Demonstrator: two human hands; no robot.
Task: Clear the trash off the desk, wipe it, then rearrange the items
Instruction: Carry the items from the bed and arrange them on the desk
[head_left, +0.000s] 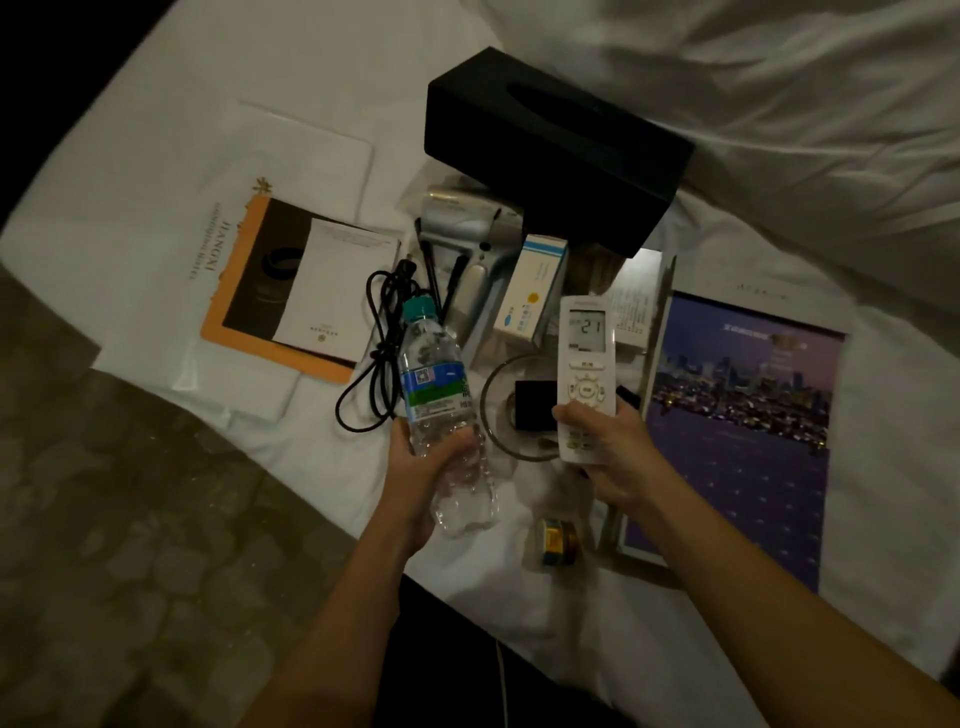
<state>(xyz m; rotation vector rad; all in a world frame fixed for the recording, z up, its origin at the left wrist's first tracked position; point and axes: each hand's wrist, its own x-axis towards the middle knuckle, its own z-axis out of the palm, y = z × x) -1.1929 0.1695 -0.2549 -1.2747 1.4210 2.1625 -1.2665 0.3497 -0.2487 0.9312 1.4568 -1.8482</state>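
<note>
My left hand (421, 478) grips a clear plastic water bottle (441, 395) with a teal cap, held tilted above the white bed sheet (322, 67). My right hand (618, 457) holds a white air-conditioner remote (586, 364) upright, its lit display reading 21. Under the remote sits a round glass dish (498, 410) with a small black block in it.
A black tissue box (556, 145) stands at the back. A silver hair dryer (467, 244) with a black cord (374, 358), a white-blue carton (530, 291), an orange folder (260, 291), a purple city poster (737, 441) and a small yellow jar (556, 540) lie on the sheet. Patterned carpet (130, 545) lies left.
</note>
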